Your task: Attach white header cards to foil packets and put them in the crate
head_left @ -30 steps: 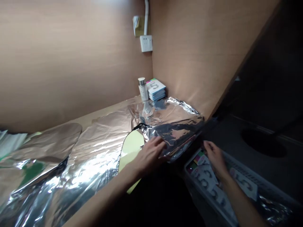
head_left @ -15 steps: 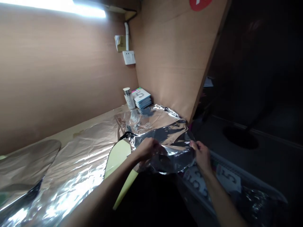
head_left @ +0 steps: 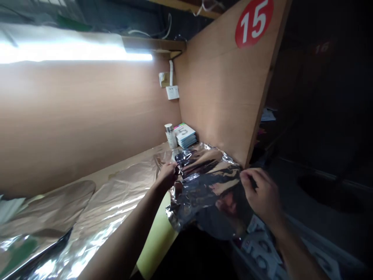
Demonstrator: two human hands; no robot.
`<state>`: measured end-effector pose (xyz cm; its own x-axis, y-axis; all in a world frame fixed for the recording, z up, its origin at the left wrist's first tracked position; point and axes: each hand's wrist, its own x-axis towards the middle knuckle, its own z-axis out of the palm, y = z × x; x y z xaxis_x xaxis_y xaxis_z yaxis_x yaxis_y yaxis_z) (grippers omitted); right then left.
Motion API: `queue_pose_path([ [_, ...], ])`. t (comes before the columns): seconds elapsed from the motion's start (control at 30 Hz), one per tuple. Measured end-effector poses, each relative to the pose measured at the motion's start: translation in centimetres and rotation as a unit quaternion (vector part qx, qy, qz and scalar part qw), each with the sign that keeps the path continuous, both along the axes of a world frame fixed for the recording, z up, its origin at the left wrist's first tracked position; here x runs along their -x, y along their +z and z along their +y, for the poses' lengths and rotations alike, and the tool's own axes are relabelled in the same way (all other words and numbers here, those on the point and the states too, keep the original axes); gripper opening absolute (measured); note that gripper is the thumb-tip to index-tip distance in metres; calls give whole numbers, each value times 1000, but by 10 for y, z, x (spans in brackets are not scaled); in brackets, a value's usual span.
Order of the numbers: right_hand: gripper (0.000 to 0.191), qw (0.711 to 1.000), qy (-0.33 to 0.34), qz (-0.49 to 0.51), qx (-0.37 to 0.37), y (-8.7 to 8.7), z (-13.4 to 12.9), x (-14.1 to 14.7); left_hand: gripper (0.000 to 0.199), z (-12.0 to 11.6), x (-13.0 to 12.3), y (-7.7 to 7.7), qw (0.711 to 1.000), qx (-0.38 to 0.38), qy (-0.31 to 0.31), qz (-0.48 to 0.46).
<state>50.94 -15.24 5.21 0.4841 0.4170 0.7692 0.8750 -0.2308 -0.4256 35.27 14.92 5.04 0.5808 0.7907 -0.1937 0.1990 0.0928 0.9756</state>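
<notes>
While both hands are raised over the near edge of the worktable, a crumpled silver metallic film sheet spans the space between them, its lower part hanging past the table edge. Left hand: thumb and fingertips clamped on the film's upper left margin, bunched there. Right hand: thumb and forefinger curved into a ring, tips together on the film's right margin; state of the remaining fingers cannot be told. Beneath the left forearm and beside the film lies a pale yellow-green sheet, curling down over the edge. More silver film covers the tabletop to the left. In the far corner, a steel-capped bottle stands upright just beside a stack of packets marked "5". Above them, a white wall socket is mounted near the corner. Wooden partition at right bears a round red "15" label. Below the right hand, further numbered packets lie in a bin, partly hidden by the forearm and dim
</notes>
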Motion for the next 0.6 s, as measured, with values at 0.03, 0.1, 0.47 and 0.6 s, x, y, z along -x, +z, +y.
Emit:
queue_pose_path([
  [0.03,28,999,44,-2,14,8,15,4,32,12,1,3,999,-13,24,24],
  [0.1,32,990,123,-12,63,20,53,9,36,33,5,7,992,-59,60,94],
  [0.47,26,856,199,-135,457,-2,212,-8,27,67,19,20,919,-346,33,186],
  [0.6,26,865,136,-161,456,4,215,-26,35,41,9,-11,912,-365,-88,167],
])
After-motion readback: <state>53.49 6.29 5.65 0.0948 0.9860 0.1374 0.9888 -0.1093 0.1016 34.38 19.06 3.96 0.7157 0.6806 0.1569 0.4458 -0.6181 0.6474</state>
